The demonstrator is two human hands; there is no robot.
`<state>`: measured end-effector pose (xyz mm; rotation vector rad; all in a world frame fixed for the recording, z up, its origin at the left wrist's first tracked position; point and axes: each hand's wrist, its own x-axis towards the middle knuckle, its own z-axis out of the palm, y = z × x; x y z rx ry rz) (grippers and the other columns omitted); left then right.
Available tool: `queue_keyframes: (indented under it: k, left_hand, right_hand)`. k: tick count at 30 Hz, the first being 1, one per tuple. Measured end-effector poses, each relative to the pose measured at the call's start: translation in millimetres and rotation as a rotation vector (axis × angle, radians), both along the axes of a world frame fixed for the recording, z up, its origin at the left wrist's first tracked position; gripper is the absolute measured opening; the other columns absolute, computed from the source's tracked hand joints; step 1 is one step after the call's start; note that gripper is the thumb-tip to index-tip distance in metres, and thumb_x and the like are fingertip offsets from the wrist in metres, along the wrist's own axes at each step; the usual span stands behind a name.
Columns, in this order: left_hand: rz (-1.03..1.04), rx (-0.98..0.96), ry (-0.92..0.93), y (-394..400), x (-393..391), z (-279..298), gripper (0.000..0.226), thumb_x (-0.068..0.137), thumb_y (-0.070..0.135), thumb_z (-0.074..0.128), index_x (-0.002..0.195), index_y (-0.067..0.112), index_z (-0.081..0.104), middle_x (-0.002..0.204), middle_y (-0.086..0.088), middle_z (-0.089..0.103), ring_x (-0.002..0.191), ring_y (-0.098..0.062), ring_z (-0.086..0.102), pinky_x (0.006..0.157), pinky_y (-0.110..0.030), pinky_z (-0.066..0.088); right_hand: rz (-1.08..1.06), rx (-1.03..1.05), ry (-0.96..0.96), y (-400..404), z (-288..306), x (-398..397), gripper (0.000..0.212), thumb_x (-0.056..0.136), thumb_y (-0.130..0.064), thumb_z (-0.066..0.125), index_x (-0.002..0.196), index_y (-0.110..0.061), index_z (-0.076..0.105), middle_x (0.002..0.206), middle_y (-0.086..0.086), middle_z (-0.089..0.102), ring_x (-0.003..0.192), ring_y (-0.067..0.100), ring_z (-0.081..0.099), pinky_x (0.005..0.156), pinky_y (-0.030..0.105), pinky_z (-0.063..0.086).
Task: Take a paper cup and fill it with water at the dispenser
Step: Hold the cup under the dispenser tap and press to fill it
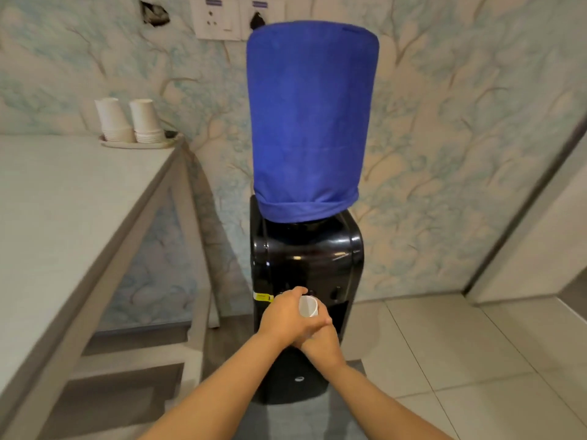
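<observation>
A small white paper cup (308,307) is held at the front of the black water dispenser (306,249), just below its taps (310,292), with its open mouth facing me. My left hand (284,315) wraps around the cup, thumb up near the taps and fingers curled under it. My right hand (322,342) presses in from below against the left fingers and the cup's base, and its own fingers are hidden. No water is visible in the cup. A blue cloth cover (309,122) hides the bottle on top.
Two stacks of upside-down paper cups (128,122) stand on a tray at the far corner of a grey table (63,217) to the left. Wall sockets (219,17) are above the dispenser. A tiled floor (444,360) and a door frame are on the right.
</observation>
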<state>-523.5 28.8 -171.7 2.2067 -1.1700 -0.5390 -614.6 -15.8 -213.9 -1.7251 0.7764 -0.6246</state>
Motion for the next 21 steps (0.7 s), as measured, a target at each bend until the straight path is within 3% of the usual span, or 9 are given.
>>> queue_keyframes:
  k: [2, 5, 6, 9, 11, 13, 15, 17, 21]
  left_hand:
    - [-0.052, 0.047, 0.023, -11.0, -12.2, -8.9, 0.091, 0.065, 0.063, 0.072, 0.139, 0.023, 0.038, 0.130, -0.004, 0.059, 0.117, -0.022, 0.055, 0.096, -0.036, 0.048]
    - [-0.106, 0.099, 0.038, -27.3, -22.4, -20.1, 0.098, 0.067, 0.065, 0.070, 0.145, 0.023, 0.028, 0.138, -0.007, 0.052, 0.125, -0.025, 0.049, 0.101, -0.039, 0.045]
    - [-0.109, 0.104, 0.045, -33.4, -23.7, -23.4, 0.096, 0.069, 0.064, 0.068, 0.146, 0.023, 0.026, 0.140, -0.007, 0.050, 0.127, -0.024, 0.047, 0.102, -0.040, 0.044]
    - [-0.075, 0.080, 0.019, -48.7, -19.3, -31.2, 0.086, 0.079, 0.062, 0.060, 0.146, 0.020, 0.027, 0.147, -0.008, 0.042, 0.134, -0.024, 0.039, 0.107, -0.041, 0.038]
    - [-0.037, 0.073, -0.121, -59.8, -9.9, -36.7, 0.083, 0.082, 0.060, 0.057, 0.146, 0.017, 0.026, 0.151, -0.010, 0.034, 0.139, -0.026, 0.030, 0.111, -0.043, 0.030]
    - [0.001, 0.098, -0.304, -72.7, 1.3, -42.4, 0.086, 0.082, 0.053, 0.062, 0.148, 0.017, 0.021, 0.157, -0.013, 0.020, 0.145, -0.029, 0.015, 0.116, -0.045, 0.020]
    - [0.018, 0.142, -0.455, -86.5, 13.3, -47.3, 0.098, 0.078, 0.050, 0.068, 0.150, 0.018, 0.010, 0.160, -0.017, 0.003, 0.148, -0.032, -0.002, 0.119, -0.049, 0.006]
    - [0.011, 0.186, -0.558, -100.1, 25.3, -49.5, 0.114, 0.071, 0.050, 0.074, 0.151, 0.020, -0.002, 0.159, -0.019, -0.011, 0.145, -0.035, -0.017, 0.117, -0.054, -0.005]
    - [-0.017, 0.294, -0.647, -130.2, 46.8, -57.2, 0.132, 0.062, 0.052, 0.081, 0.148, 0.024, -0.016, 0.157, -0.020, -0.022, 0.132, -0.031, -0.036, 0.110, -0.055, -0.015]
  right_hand:
    - [-0.081, 0.052, 0.029, -8.2, -12.5, -8.7, 0.052, 0.076, -0.007, 0.074, 0.113, -0.029, 0.045, 0.098, -0.013, 0.061, 0.089, -0.006, 0.064, 0.076, 0.009, 0.053]
    - [-0.135, 0.093, 0.084, -24.5, -29.2, -20.2, 0.048, 0.075, -0.015, 0.073, 0.108, -0.033, 0.044, 0.095, -0.009, 0.060, 0.091, 0.011, 0.063, 0.083, 0.036, 0.059]
    - [-0.137, 0.099, 0.109, -31.7, -32.6, -23.2, 0.048, 0.075, -0.012, 0.073, 0.107, -0.033, 0.044, 0.095, -0.010, 0.058, 0.092, 0.013, 0.061, 0.083, 0.035, 0.057]
    - [-0.149, 0.110, 0.142, -52.3, -44.1, -30.8, 0.054, 0.069, -0.015, 0.081, 0.107, -0.029, 0.047, 0.095, -0.010, 0.059, 0.086, 0.004, 0.060, 0.071, 0.011, 0.050]
    - [-0.147, 0.134, 0.154, -64.7, -54.9, -33.7, 0.055, 0.064, -0.016, 0.085, 0.106, -0.025, 0.050, 0.093, -0.013, 0.059, 0.083, -0.001, 0.058, 0.059, 0.002, 0.046]
    - [-0.140, 0.166, 0.185, -77.5, -69.8, -34.8, 0.056, 0.061, -0.014, 0.086, 0.103, -0.025, 0.051, 0.092, -0.015, 0.057, 0.082, 0.000, 0.057, 0.057, 0.002, 0.046]
    - [-0.148, 0.175, 0.241, -87.7, -85.5, -32.7, 0.062, 0.054, -0.025, 0.088, 0.104, -0.028, 0.050, 0.097, -0.012, 0.058, 0.091, 0.007, 0.059, 0.075, 0.014, 0.051]
    - [-0.141, 0.176, 0.294, -93.8, -95.8, -28.2, 0.071, 0.044, -0.042, 0.084, 0.107, -0.027, 0.054, 0.106, -0.005, 0.062, 0.103, 0.017, 0.059, 0.091, 0.035, 0.053]
    - [-0.083, 0.164, 0.405, -111.2, -120.7, -12.2, 0.084, 0.037, -0.053, 0.079, 0.112, -0.022, 0.059, 0.111, -0.001, 0.065, 0.109, 0.021, 0.057, 0.095, 0.043, 0.051]
